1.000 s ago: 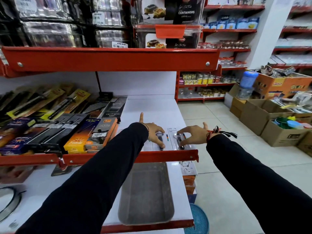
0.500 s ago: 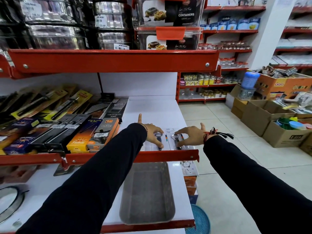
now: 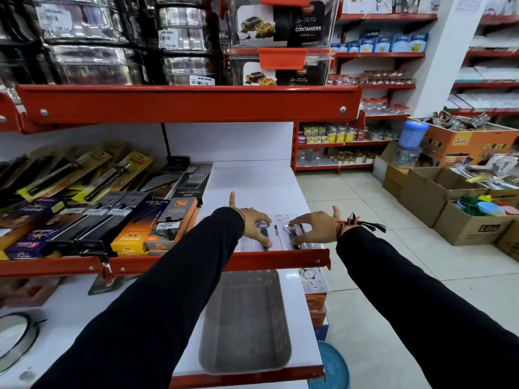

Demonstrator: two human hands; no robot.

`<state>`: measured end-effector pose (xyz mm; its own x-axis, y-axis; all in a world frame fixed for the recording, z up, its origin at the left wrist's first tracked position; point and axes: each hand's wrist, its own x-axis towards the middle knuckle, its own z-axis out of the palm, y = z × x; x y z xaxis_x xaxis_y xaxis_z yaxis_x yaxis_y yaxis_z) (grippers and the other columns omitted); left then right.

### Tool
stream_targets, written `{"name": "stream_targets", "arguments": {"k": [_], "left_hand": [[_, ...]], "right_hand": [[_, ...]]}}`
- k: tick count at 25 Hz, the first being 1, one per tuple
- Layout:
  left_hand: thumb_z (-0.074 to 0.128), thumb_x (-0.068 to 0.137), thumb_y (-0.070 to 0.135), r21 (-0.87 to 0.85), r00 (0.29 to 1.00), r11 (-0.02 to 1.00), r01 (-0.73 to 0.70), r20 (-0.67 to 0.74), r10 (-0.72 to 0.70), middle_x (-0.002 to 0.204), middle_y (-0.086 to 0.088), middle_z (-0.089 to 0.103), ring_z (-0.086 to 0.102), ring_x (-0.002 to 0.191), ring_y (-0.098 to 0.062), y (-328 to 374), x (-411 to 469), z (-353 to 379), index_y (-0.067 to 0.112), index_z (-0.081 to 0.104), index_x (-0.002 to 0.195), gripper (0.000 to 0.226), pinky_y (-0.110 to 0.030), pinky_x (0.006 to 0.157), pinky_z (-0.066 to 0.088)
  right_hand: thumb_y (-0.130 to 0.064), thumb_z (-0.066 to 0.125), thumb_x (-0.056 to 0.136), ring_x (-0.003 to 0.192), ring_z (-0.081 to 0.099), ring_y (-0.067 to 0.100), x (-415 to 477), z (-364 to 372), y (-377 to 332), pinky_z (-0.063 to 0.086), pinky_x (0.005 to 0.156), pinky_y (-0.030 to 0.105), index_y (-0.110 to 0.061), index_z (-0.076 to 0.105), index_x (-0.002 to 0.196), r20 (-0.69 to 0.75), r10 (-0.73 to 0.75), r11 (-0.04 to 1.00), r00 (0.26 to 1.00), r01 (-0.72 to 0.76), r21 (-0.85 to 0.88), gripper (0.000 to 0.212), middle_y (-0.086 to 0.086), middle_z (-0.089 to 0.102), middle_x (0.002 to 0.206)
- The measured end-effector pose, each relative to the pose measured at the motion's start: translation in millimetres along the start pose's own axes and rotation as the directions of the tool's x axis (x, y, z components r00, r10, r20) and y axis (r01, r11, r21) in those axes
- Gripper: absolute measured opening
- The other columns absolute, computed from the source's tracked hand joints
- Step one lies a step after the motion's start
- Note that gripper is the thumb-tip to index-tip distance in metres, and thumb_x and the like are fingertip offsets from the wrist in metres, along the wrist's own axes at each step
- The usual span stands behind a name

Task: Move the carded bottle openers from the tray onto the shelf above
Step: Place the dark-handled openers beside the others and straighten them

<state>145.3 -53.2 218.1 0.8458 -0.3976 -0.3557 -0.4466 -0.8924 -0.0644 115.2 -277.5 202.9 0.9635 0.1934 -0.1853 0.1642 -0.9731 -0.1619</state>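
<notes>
Two carded bottle openers lie flat side by side at the front right of the white shelf (image 3: 254, 183), just behind its red lip. My left hand (image 3: 252, 223) rests on the left carded opener (image 3: 263, 229), fingers spread and forefinger pointing away. My right hand (image 3: 316, 224) has its fingertips pressed on the right carded opener (image 3: 289, 231). Neither hand grips a card. The grey tray (image 3: 244, 327) sits on the lower shelf directly below and has nothing in it.
Boxed lighters and graters (image 3: 168, 220) fill the shelf to the left of the cards. A red shelf (image 3: 185, 103) with steel tins hangs overhead. Cardboard boxes (image 3: 466, 220) stand on the tiled floor at right. A blue basket (image 3: 334, 369) sits by the shelf foot.
Both hands stay on the two cards; my right fingertips have slid slightly toward the shelf's front lip. The cards have hardly moved.
</notes>
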Motion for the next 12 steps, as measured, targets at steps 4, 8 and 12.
{"name": "stream_targets", "arguments": {"k": [4, 8, 12], "left_hand": [[0.048, 0.071, 0.087, -0.005, 1.0, 1.0, 0.009, -0.004, -0.009, 0.16, -0.001, 0.037, 0.015, 0.155, -0.026, -0.4, 2.4, 1.2, 0.043, 0.035, 0.147, 0.089, -0.068, 0.102, -0.032], [0.048, 0.071, 0.087, -0.007, 1.0, 1.0, 0.016, -0.008, -0.016, 0.16, -0.001, 0.037, 0.016, 0.155, -0.026, 0.6, 3.6, 2.0, 0.044, 0.034, 0.148, 0.09, -0.069, 0.102, -0.032], [0.046, 0.073, 0.087, -0.015, 1.0, 1.0, 0.015, -0.01, -0.016, 0.162, 0.001, 0.035, 0.016, 0.155, -0.027, 1.1, 0.9, 1.4, 0.043, 0.032, 0.149, 0.089, -0.068, 0.104, -0.031]], "right_hand": [[-0.075, 0.057, 0.075, 0.145, 0.037, 0.022, -3.0, 1.1, -2.2, -0.012, 0.114, 0.067, -0.047, 0.048, 0.139, -0.022, -0.008, 1.0, 1.0, 0.008, -0.002, 0.07, -0.009, 0.051, 0.15], [-0.074, 0.056, 0.076, 0.144, 0.038, 0.023, -4.3, 1.2, -4.0, -0.01, 0.115, 0.067, -0.047, 0.049, 0.139, -0.036, -0.015, 1.0, 0.999, 0.015, -0.007, 0.069, -0.01, 0.051, 0.149], [-0.075, 0.054, 0.077, 0.146, 0.035, 0.023, -4.9, 0.0, -4.4, -0.01, 0.114, 0.068, -0.048, 0.046, 0.14, -0.024, -0.021, 1.0, 0.999, 0.02, -0.024, 0.069, -0.009, 0.049, 0.151]]}}
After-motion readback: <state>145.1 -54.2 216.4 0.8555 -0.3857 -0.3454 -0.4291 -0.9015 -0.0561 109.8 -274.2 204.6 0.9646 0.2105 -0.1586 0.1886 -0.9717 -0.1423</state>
